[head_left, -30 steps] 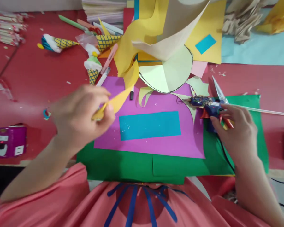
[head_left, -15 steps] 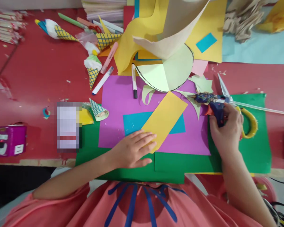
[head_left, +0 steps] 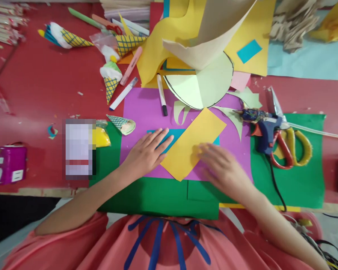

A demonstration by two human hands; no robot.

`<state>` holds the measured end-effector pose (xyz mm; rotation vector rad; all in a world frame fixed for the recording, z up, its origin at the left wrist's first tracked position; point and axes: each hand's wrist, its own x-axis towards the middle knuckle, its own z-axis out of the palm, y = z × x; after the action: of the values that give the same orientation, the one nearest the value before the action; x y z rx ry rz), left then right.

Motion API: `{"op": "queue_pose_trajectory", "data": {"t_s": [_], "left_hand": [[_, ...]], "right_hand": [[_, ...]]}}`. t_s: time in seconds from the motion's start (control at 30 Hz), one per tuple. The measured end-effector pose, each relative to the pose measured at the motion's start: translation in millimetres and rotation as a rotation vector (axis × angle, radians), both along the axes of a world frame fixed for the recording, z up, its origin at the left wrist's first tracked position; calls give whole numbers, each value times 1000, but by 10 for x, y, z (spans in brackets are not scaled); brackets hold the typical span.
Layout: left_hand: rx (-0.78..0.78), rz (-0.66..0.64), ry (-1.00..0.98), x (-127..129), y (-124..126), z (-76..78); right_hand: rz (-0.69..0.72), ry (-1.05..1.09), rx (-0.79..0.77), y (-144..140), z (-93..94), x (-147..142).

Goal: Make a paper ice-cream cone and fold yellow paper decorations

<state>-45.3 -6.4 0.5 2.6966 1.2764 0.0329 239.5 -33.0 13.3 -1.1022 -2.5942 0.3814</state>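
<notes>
My left hand (head_left: 148, 153) lies with its fingers stretched and a little apart on a blue paper strip (head_left: 169, 144), next to a yellow paper rectangle (head_left: 193, 142). The yellow piece rests slantwise across the blue one, both over a purple sheet (head_left: 141, 107). My right hand (head_left: 224, 165), blurred by motion, is at the right edge of the yellow rectangle; its fingers look extended and apart, with nothing visible in them. A blue glue gun (head_left: 266, 129) with a clear glue stick lies to the right, beside scissors (head_left: 281, 152) with red handles and a yellow-wrapped pair of handles.
Green sheets (head_left: 307, 180) lie under the purple one. Behind stand a pale green disc (head_left: 214, 84), a curled beige sheet (head_left: 205, 41) and a black-tipped marker (head_left: 162, 95). Small paper cones (head_left: 111, 88) and pens are at the left, near a purple box (head_left: 7, 165).
My right hand has let go of the glue gun and moved left to the yellow rectangle. My left hand has slid left and up, off the yellow rectangle onto the blue strip.
</notes>
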Motion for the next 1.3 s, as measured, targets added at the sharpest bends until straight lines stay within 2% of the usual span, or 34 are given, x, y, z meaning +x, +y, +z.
{"op": "queue_pose_trajectory", "data": {"t_s": [0.03,0.1,0.27,0.33,0.4,0.5,0.57,0.77,1.0,1.17,1.3], "left_hand": [[-4,1,-3,-10,5,-1],[-24,8,-19,-26,19,-11],[-33,12,-106,-65,35,-38],[-8,-14,-172,-79,22,-23],[4,-129,-242,-82,-1,5],[-35,-381,-292,-51,-29,39],[-34,-433,-293,-19,-28,40],[26,-384,-307,-6,73,4],[86,-301,-354,5,121,-45],[169,-299,-310,66,158,-10],[180,-246,-335,90,206,-16]], "right_hand": [[98,-22,-52,-49,-3,-124],[181,-23,-81,-134,-35,-309],[78,10,17,-243,-75,-437],[16,27,-5,-257,-47,-443],[-42,29,-56,-264,-25,-456],[-89,25,-75,-257,-35,-473],[-101,39,-78,-238,-53,-471],[-68,86,-180,-129,-34,-435],[-34,100,-171,31,-60,-514],[-68,289,-310,143,-38,-551],[-83,342,-399,216,-35,-535]]}}
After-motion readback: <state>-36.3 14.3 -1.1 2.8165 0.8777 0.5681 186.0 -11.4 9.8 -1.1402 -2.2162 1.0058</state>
